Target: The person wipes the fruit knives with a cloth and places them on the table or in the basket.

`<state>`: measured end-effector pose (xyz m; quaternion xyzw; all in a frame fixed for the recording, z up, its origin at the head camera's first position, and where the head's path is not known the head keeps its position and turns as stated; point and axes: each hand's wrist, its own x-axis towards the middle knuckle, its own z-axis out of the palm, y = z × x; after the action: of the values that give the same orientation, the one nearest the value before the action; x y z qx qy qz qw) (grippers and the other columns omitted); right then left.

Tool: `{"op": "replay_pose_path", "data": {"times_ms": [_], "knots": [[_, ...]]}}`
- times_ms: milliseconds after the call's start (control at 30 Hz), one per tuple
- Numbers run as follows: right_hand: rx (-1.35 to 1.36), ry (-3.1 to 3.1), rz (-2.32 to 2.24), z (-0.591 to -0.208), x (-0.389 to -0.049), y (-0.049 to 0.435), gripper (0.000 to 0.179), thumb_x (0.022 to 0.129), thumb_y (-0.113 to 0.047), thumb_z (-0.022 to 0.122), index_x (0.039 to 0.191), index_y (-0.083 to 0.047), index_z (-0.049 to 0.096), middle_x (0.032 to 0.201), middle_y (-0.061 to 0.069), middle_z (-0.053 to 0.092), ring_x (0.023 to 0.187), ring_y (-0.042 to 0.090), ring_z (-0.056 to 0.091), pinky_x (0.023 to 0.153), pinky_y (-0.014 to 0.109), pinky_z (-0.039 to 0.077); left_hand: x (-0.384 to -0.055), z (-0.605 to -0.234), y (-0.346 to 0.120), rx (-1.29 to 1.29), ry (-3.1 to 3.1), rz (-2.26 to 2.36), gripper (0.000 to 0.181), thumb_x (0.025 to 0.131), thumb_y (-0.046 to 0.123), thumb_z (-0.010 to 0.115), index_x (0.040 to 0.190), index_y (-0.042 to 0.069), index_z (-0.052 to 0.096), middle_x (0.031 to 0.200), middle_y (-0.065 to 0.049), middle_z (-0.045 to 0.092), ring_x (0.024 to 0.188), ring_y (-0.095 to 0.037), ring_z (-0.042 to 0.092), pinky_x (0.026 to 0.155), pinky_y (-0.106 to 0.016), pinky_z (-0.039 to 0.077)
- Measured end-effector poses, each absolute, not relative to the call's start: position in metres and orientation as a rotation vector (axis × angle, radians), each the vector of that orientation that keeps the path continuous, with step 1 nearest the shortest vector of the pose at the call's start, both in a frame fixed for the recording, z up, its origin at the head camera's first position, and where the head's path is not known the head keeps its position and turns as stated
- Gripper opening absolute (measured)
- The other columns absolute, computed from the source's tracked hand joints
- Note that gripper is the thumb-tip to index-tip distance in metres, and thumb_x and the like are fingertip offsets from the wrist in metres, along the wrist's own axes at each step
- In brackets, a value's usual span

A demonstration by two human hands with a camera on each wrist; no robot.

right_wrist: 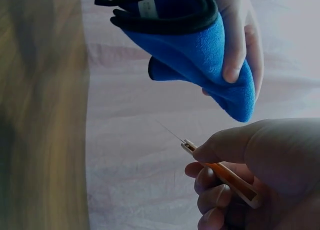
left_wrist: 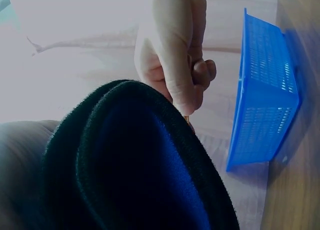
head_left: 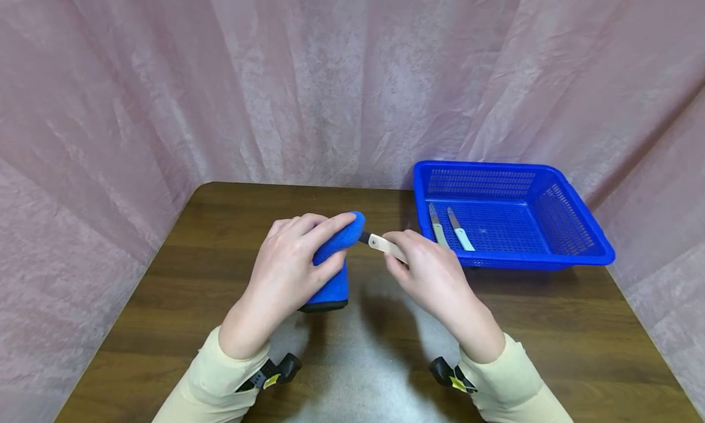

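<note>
A folded blue cloth with a black hem is gripped in my left hand, fingers over its top and thumb on the near side. My right hand holds a small knife by its cream handle, pinched between thumb and fingers. In the head view the knife's dark blade points left and meets the cloth's edge, which hides its far part. From the right wrist the thin blade shows edge-on, apart from the cloth. The hem fills much of the left wrist view.
To the right, a blue perforated plastic basket stands on the brown wooden table. Two small knives lie inside at its left, one with a pale green handle, the other light blue. Pink curtains hang behind the table.
</note>
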<state>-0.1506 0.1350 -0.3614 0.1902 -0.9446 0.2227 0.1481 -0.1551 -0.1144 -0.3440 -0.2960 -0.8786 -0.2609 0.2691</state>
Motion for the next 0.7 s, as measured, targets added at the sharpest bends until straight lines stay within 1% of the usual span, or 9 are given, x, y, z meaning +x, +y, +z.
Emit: {"op": "replay_pose_path", "data": {"times_ms": [367, 700], "knots": [[0.562, -2.677, 0.696, -0.3596, -0.1443, 0.1338, 0.022, 0.101, -0.015, 0.075, 0.123, -0.012, 0.08, 0.093, -0.002, 0.07, 0.071, 0.015, 0.06, 0.058, 0.038, 0.051, -0.1559, -0.3429, -0.1151, -0.795, -2.362, -0.705, 0.054, 0.094, 0.02, 0.083, 0.147, 0.027, 0.073, 0.114, -0.004, 0.077, 0.099, -0.027, 0.073, 0.096, -0.055, 0.052], [0.552, -2.687, 0.729, -0.3606, -0.1446, 0.1332, 0.022, 0.102, -0.016, 0.075, 0.124, -0.013, 0.08, 0.096, -0.002, 0.071, 0.073, 0.016, 0.061, 0.061, 0.039, 0.052, -0.1551, -0.3429, -0.1163, -0.791, -2.37, -0.702, 0.054, 0.094, 0.021, 0.083, 0.147, 0.027, 0.073, 0.114, -0.005, 0.078, 0.099, -0.027, 0.074, 0.095, -0.054, 0.052]]}}
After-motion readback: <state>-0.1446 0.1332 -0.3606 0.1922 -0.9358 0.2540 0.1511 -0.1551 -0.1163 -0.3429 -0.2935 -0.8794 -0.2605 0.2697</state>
